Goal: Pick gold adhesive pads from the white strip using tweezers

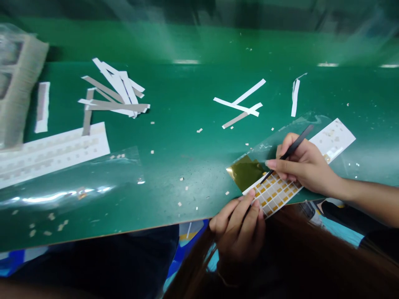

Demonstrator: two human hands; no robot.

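My right hand [301,164] grips a dark pair of tweezers [297,143], with the tip down on a white sheet [335,135] that carries a grid of small amber and grey pieces [276,193]. The near left corner of this sheet lies under the fingers of my left hand [240,224], which press it at the table's front edge. Amber film [246,173] on a clear plastic sheet shows just beyond the grid. Part of the white sheet is hidden beneath my right hand.
White and grey strips lie in a pile [124,93] at left and in a smaller group [240,104] nearer the middle. Another white sheet [102,139], clear film [124,166] and a beige stack [28,79] are at left. Tiny scraps dot the green table [174,145]. Hair hangs in front.
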